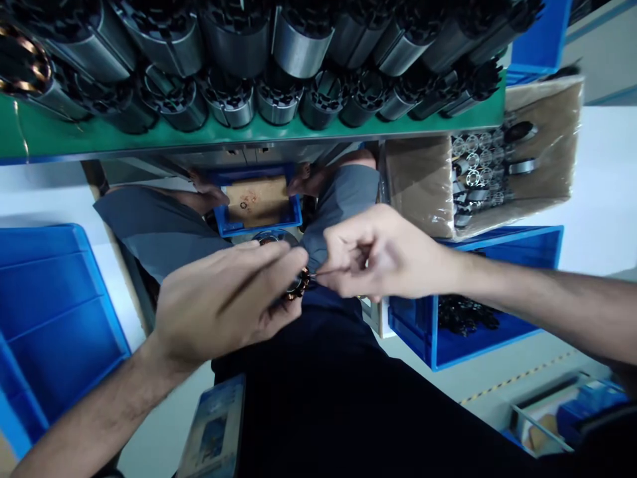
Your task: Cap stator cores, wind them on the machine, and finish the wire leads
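My left hand point(229, 299) is closed around a motor stator point(298, 285) held in front of my lap. Only its dark end with copper windings shows past the fingers; the rest is hidden behind the hand. Close against that end is my right hand point(373, 255), with thumb and forefinger pinched together. A thin wire point(313, 274) seems to run from the stator into this pinch, though it is small and blurred.
Rows of metal stators point(303, 43) stand on the green bench point(199, 139) ahead. A plastic-lined carton point(418, 179) with metal rings is at right, above a blue crate point(413, 328) holding black parts. Another blue crate point(50, 285) is at left. A blue tray point(297, 209) lies between the feet.
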The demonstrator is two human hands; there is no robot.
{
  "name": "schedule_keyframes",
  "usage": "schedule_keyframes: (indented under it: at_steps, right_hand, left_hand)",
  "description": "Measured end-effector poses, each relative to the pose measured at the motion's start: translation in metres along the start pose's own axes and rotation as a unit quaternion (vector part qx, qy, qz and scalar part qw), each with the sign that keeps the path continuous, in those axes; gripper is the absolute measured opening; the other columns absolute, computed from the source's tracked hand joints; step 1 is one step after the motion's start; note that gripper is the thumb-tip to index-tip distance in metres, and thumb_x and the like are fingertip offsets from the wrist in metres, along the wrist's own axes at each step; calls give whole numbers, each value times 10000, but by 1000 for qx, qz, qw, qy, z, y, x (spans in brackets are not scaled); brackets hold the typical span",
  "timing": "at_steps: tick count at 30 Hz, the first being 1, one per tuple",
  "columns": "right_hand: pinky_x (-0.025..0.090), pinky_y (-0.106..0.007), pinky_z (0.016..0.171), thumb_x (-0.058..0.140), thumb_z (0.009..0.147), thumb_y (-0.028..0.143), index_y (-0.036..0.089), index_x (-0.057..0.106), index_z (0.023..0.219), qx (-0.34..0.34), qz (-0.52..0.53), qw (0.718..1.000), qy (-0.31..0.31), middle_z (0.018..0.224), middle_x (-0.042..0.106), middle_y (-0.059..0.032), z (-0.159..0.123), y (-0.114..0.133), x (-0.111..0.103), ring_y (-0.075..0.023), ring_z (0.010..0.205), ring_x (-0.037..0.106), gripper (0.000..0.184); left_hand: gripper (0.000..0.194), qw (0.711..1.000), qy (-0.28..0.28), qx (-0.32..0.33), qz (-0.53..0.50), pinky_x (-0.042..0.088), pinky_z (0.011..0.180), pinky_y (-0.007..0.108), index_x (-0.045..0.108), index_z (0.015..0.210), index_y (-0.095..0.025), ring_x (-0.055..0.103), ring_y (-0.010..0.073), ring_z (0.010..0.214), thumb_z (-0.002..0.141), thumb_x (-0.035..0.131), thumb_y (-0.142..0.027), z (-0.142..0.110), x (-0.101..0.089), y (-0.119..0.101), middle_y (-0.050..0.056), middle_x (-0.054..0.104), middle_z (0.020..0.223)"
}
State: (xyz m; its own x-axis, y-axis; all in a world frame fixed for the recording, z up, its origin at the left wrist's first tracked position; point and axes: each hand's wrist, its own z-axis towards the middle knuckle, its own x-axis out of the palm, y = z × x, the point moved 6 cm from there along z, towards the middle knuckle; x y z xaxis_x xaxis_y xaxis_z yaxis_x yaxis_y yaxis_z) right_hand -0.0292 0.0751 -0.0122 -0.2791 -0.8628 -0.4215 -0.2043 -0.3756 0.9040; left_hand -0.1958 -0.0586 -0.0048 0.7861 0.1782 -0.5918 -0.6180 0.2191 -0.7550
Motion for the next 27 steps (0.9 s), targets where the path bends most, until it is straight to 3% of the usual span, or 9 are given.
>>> schedule_keyframes:
  at_steps: [3, 7, 9, 12, 14, 18, 21, 23, 27]
  right_hand:
    - [502, -155, 419, 940, 1102, 557, 297, 772, 715, -52, -98, 991, -74, 581, 635, 90, -3, 12, -21, -82, 493, 594, 496]
    - [591, -175, 512, 1152, 866, 464, 217, 810, 782, 109, 120, 986, 35, 851, 819, -9, -2, -9, -29, -112, 659, 735, 430]
    - [648, -198, 547, 1128, 874, 535, 183, 863, 946, 229, 268, 928, 118, 988, 877, -61, -6, -22, -10, -155, 763, 816, 447]
    - [604, -198, 511, 1078, 897, 673, 171, 833, 1013, 330, 398, 832, 202, 887, 858, -30, -12, -25, 25, -125, 624, 760, 570]
    - [509, -184, 472, 1052, 937, 657, 190, 745, 885, 298, 375, 860, 178, 744, 768, 26, -8, -19, 32, -81, 505, 631, 561]
    - [394, -214, 513, 855, 1153, 429, 219, 682, 740, 61, 81, 994, 33, 626, 637, 38, -8, 6, 2, -71, 516, 514, 495]
    - [503, -265, 524, 907, 1118, 499, 283, 884, 982, 63, -20, 997, -41, 686, 726, 2, -27, -16, -15, -144, 541, 627, 256]
    - [565, -270, 529, 927, 1081, 596, 311, 916, 1147, 114, -28, 989, -87, 727, 750, -16, -38, -44, -19, -174, 555, 653, 293]
    - [555, -232, 503, 928, 1037, 670, 277, 940, 1164, 192, 12, 980, -42, 708, 730, -15, -43, -75, 6, -174, 573, 673, 413]
  left_hand:
    - [256, 994, 61, -86, -36, 760, 821, 276, 857, 1230, -254, 930, 222, 897, 975, 867, -248, -4, 7, 11, 12, 946, 1092]
    - [275, 998, 6, -58, -16, 766, 1038, 319, 855, 1311, -298, 932, 230, 1144, 1054, 888, -204, -12, -1, 11, 28, 939, 1318]
    - [262, 998, -49, 9, 35, 738, 1095, 266, 869, 1279, -305, 921, 192, 1215, 1065, 921, -163, -16, -3, 4, 19, 923, 1371]
    - [150, 986, -103, 94, 92, 685, 1239, 251, 871, 1219, -250, 915, 150, 1200, 1097, 919, -178, -20, 0, -6, 19, 911, 1312]
    - [144, 982, -93, 108, 121, 708, 1241, 311, 845, 1239, -225, 922, 167, 1128, 1103, 876, -188, -20, 5, -11, 25, 914, 1226]
    - [124, 996, -33, 11, 85, 730, 806, 295, 791, 1188, -253, 870, 182, 879, 1066, 784, -231, -19, 0, -6, 19, 858, 1028]
    - [77, 993, -76, -70, 54, 699, 838, 259, 810, 1126, -259, 866, 161, 958, 1074, 806, -203, -27, -35, 9, 27, 837, 1072]
    - [118, 978, -152, -108, 94, 691, 953, 267, 823, 1103, -265, 874, 162, 1082, 1063, 863, -161, -33, -75, 23, 20, 863, 1150]
    - [90, 918, -291, -121, 240, 644, 1049, 387, 861, 1057, -265, 848, 233, 1150, 1045, 944, -232, -36, -147, 53, 23, 868, 1138]
